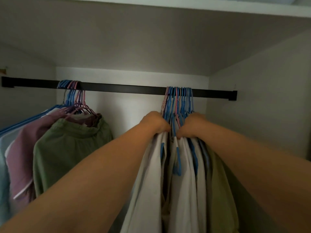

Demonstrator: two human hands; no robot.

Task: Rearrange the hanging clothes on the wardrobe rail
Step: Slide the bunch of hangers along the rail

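A black wardrobe rail (pixel 124 89) runs across the closet. On its right part hangs a tight bunch of white and pale garments (pixel 185 174) on blue and pink hangers (pixel 180 100). My left hand (pixel 155 121) grips the left side of that bunch just below the hooks. My right hand (pixel 191 126) grips the right side of the same bunch, close beside the left hand. A second group hangs on the rail's left part: a green garment (pixel 67 148), a mauve garment (pixel 25 148) and pale blue ones behind.
The rail between the two groups is bare. The wardrobe's right side wall (pixel 260 106) stands close to the right bunch. A shelf board (pixel 151 39) lies overhead. An olive-green garment (pixel 220 190) hangs at the bunch's right edge.
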